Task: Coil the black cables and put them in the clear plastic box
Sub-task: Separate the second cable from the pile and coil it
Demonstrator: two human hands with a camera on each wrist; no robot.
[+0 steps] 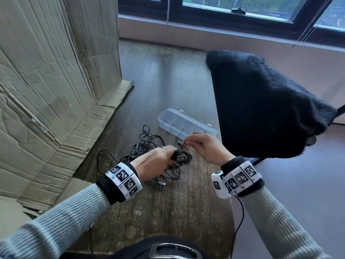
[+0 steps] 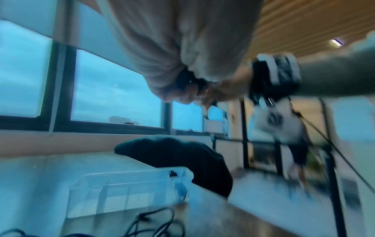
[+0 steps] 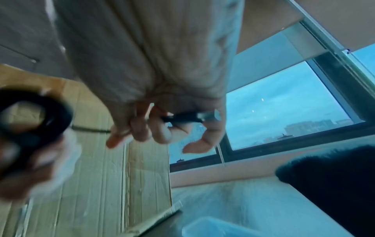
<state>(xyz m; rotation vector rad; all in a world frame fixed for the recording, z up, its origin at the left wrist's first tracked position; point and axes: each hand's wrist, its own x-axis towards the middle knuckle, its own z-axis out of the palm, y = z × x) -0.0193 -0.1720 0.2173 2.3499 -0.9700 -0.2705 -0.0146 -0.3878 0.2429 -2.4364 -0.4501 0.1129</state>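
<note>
The left hand (image 1: 153, 161) grips a wound black cable coil (image 1: 183, 157) so its loops stay together; the right hand (image 1: 205, 146) pinches its USB plug end (image 3: 194, 117), likely to finish winding. Loose black cables (image 1: 147, 144) lie left; the clear plastic box (image 1: 184, 124) waits open, just beyond, on the desk (image 1: 177, 202).

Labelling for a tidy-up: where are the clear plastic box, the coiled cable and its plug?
clear plastic box (image 1: 169, 116), head view, far rim.
coiled cable (image 1: 183, 157), head view, loop.
plug (image 3: 210, 115), right wrist view, metal tip.
</note>
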